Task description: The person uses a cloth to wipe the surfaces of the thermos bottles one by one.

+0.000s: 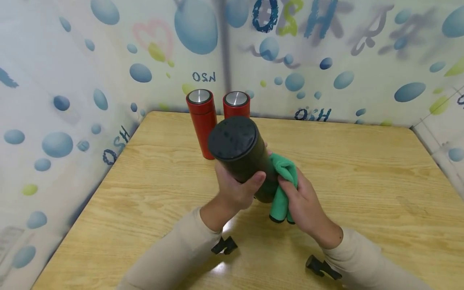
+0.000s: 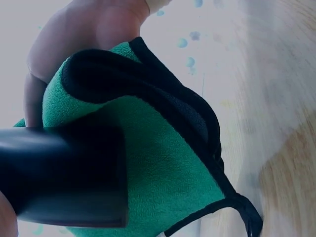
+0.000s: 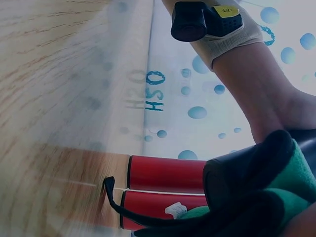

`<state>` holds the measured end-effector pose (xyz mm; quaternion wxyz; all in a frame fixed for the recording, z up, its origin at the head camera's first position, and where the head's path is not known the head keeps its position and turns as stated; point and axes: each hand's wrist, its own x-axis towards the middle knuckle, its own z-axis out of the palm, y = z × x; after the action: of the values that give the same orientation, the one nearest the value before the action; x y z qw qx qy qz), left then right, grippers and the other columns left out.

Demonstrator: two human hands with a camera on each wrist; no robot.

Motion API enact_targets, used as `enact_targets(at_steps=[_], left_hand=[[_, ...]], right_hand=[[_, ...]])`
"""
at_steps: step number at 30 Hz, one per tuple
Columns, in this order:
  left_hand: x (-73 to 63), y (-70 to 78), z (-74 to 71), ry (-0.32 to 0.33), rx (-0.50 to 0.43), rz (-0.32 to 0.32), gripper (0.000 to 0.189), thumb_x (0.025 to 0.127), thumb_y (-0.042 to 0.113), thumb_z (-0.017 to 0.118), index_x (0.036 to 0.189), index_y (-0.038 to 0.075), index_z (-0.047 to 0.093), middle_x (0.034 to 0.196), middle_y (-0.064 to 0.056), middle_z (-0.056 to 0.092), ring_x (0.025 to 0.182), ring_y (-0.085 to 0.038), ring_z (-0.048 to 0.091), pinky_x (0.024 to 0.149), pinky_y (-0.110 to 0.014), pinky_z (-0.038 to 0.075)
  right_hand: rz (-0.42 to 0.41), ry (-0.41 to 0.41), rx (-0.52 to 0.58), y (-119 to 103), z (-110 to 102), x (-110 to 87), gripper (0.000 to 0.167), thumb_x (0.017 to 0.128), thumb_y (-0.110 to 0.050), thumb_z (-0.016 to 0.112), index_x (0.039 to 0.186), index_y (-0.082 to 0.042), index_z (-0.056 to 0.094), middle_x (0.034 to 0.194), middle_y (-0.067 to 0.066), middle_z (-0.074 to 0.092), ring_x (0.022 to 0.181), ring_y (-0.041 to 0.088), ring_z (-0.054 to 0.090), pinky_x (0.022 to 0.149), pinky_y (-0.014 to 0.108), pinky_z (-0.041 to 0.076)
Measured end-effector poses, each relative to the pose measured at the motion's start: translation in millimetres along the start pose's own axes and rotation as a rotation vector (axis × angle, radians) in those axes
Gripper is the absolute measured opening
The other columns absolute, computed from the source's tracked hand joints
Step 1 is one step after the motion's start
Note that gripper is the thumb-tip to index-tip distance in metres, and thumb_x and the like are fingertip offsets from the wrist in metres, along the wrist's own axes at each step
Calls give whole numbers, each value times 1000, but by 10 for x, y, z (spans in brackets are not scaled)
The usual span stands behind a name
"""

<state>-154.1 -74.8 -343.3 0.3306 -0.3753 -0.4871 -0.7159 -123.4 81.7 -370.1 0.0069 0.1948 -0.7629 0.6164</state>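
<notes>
My left hand (image 1: 235, 187) grips a dark, black-lidded thermos (image 1: 250, 161), its thumb laid across the front. The thermos is tilted above the table, its lid toward the head camera. On its right side, my right hand (image 1: 304, 201) holds a folded green cloth (image 1: 284, 181) with black edging against the body. In the left wrist view the cloth (image 2: 153, 168) spreads behind the thermos's lower end (image 2: 64, 173), and its hanging loop dangles. Part of the right hand's fingers is hidden behind the cloth and thermos.
Two red thermoses with silver-topped lids stand at the back of the wooden table (image 1: 362, 181): the left one (image 1: 203, 125) and the right one (image 1: 237, 108), partly hidden by the dark thermos. A wall (image 1: 308, 60) with blue-drop print rises behind the table.
</notes>
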Motion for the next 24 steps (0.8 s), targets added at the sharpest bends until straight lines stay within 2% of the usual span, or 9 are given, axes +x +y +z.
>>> enact_targets(at_steps=[2, 6, 9, 11, 16, 18, 24], left_hand=[[3, -2, -2, -2, 5, 2, 56, 88, 43, 71, 130, 12, 48, 112, 1, 62, 88, -26, 66, 84, -41, 59], [-6, -12, -13, -17, 4, 2, 57, 88, 41, 72, 130, 12, 47, 113, 2, 62, 88, -24, 66, 84, -41, 58], [-33, -18, -28, -34, 20, -6, 58, 88, 41, 72, 131, 11, 47, 116, 2, 61, 94, -21, 67, 88, -41, 58], [-51, -19, -40, -47, 60, -13, 62, 88, 42, 72, 129, 2, 47, 117, -3, 62, 100, -19, 65, 92, -41, 56], [-51, -17, -65, -86, 189, -83, 83, 87, 48, 70, 128, -16, 37, 119, -30, 56, 113, -24, 58, 103, -44, 49], [-46, -12, -74, -97, 218, -123, 86, 86, 51, 71, 131, -14, 36, 121, -34, 53, 115, -26, 57, 105, -45, 47], [-32, 10, -77, -93, 247, -186, 89, 84, 56, 70, 132, -11, 37, 123, -32, 55, 114, -28, 58, 105, -44, 47]], right_hand=[[-4, 9, -12, 13, 2, -2, 43, 108, -16, 38, 150, -13, 42, 150, 5, 49, 133, 9, 48, 103, 11, 40], [-68, 29, -5, 43, 23, 1, 44, 108, -13, 38, 151, -16, 42, 152, 3, 49, 136, 8, 47, 107, 13, 40], [-103, 55, -1, 65, 45, 1, 44, 107, -11, 39, 151, -16, 43, 151, 3, 50, 137, 7, 47, 109, 14, 39], [-101, 75, -10, 84, 57, -7, 43, 107, -11, 40, 150, -13, 44, 147, 6, 52, 132, 6, 51, 107, 14, 41], [-66, 83, -23, 151, 75, -22, 37, 108, -14, 39, 143, -5, 47, 128, 10, 60, 108, 9, 61, 91, 17, 51], [-61, 71, -31, 180, 78, -18, 37, 108, -15, 38, 142, -5, 47, 124, 9, 61, 103, 10, 61, 87, 20, 52], [-59, 71, -54, 218, 81, -2, 37, 108, -15, 38, 143, -6, 47, 124, 10, 62, 103, 8, 61, 85, 21, 52]])
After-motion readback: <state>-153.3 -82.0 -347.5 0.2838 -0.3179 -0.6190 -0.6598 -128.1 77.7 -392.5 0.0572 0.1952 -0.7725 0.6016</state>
